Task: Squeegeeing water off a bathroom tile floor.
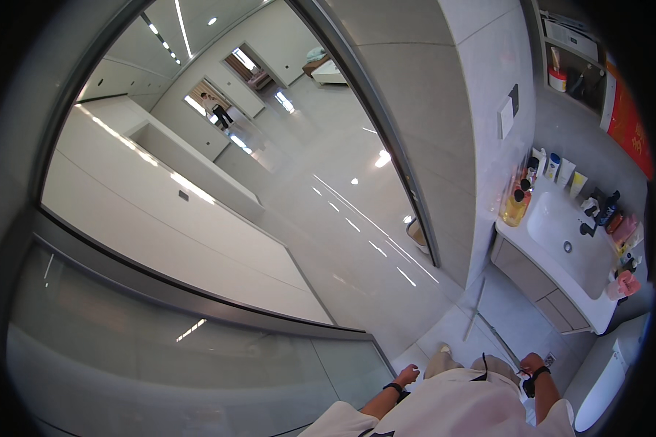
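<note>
Bare fingers of the left hand (408, 374) curl loosely inward, a dark band at the wrist; they seem to close on nothing, though the hand is too small in the view to be sure. It hangs at about seven o'clock from the picture's centre, low by the person's hip, just beside the edge of the frosted glass partition (197, 364) that runs off toward nine o'clock.

The right hand (530, 363) sits at about five o'clock, also banded in black at the wrist, fingers drawn together. Something thin and reddish may lie against them, but I cannot tell whether it is pinched or merely a mark.

Between the two hands the person's pale trousers and one shoe (440, 357) point toward twelve o'clock across the grey tiled floor (459, 320).

Outward from the right hand, the white toilet (605, 379) stands near at four o'clock. The washbasin counter (561, 288) lies farther off at roughly two o'clock from that hand, its long axis running from eleven to five o'clock, with bottles (517, 204) crowded at the far end and small pink and dark items (623, 280) along the wall side. The right hand is plainly the nearer one to the basin; the left is well apart from it.

Beyond the doorway (386, 146) a glossy hall floor stretches toward eleven o'clock.
</note>
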`<state>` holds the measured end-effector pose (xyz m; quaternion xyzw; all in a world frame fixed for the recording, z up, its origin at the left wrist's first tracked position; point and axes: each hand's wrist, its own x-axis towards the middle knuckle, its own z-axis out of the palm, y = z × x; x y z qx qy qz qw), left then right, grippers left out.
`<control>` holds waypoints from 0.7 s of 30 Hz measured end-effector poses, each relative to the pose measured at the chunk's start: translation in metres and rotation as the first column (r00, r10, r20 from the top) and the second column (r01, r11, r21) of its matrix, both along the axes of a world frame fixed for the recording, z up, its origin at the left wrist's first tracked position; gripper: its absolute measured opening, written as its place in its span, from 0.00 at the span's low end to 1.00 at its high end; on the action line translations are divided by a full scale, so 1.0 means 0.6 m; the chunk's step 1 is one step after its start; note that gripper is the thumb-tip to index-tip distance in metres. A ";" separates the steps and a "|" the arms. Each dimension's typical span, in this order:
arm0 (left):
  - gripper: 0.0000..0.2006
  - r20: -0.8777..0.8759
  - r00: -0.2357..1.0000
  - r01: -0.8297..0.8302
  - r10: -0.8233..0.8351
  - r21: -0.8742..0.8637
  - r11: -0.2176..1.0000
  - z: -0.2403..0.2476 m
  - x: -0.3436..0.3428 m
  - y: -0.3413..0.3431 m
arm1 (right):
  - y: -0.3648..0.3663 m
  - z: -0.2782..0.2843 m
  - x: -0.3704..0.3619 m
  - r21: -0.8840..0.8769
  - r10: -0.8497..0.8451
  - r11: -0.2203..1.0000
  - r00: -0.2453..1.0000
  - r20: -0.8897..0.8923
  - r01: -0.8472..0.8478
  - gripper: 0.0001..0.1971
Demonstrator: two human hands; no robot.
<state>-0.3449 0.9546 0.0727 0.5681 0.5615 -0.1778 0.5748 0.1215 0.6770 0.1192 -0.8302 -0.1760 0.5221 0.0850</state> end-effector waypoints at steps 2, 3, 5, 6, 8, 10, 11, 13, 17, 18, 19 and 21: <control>0.22 -0.001 1.000 -0.015 0.015 0.021 1.000 -0.005 -0.006 -0.002 | 0.004 0.005 -0.003 0.033 -0.111 0.993 0.990 -0.085 0.114 0.08; 0.21 0.004 1.000 -0.025 0.025 0.039 0.999 -0.013 -0.010 -0.004 | 0.006 0.009 -0.004 0.036 -0.108 0.993 0.992 -0.066 0.111 0.08; 0.21 -0.003 1.000 -0.019 0.019 0.042 0.999 -0.029 -0.020 -0.005 | 0.012 0.009 -0.005 0.041 -0.100 0.994 0.994 -0.048 0.102 0.07; 0.21 -0.008 1.000 -0.002 0.003 0.038 0.999 -0.031 -0.018 -0.006 | 0.008 0.005 -0.003 0.025 -0.060 0.998 0.998 -0.030 0.060 0.07; 0.21 -0.003 1.000 -0.005 0.005 0.030 1.000 -0.033 -0.020 -0.007 | -0.001 -0.011 0.002 0.007 -0.020 1.000 1.000 -0.013 0.020 0.07; 0.21 0.002 1.000 -0.008 0.008 0.021 1.000 -0.031 -0.021 -0.007 | -0.011 -0.030 0.003 0.009 0.044 0.999 0.991 0.129 -0.046 0.07; 0.22 0.005 1.000 -0.010 0.009 0.011 1.000 -0.030 -0.020 -0.007 | -0.017 -0.038 0.007 0.008 0.042 0.999 0.991 0.131 -0.043 0.07; 0.22 0.006 1.000 -0.016 0.016 0.002 1.000 -0.027 -0.023 -0.006 | -0.017 -0.039 0.007 0.018 0.177 0.982 0.956 0.233 -0.186 0.07; 0.22 -0.006 1.000 -0.004 0.005 0.032 0.999 -0.029 -0.030 -0.004 | 0.001 -0.007 -0.004 0.043 0.062 0.997 0.984 0.166 -0.070 0.07; 0.22 -0.005 1.000 -0.006 0.006 0.026 1.000 -0.030 -0.032 -0.004 | 0.012 0.018 -0.011 0.040 0.009 0.999 0.992 0.127 -0.014 0.07; 0.22 -0.009 1.000 0.000 0.001 0.027 1.000 -0.032 -0.030 -0.003 | 0.012 0.031 -0.014 0.035 -0.054 0.998 0.995 0.082 0.051 0.07; 0.22 -0.016 1.000 0.003 -0.003 0.026 1.000 -0.031 -0.027 -0.003 | 0.006 0.040 -0.012 0.091 0.063 0.993 0.994 0.091 -0.071 0.07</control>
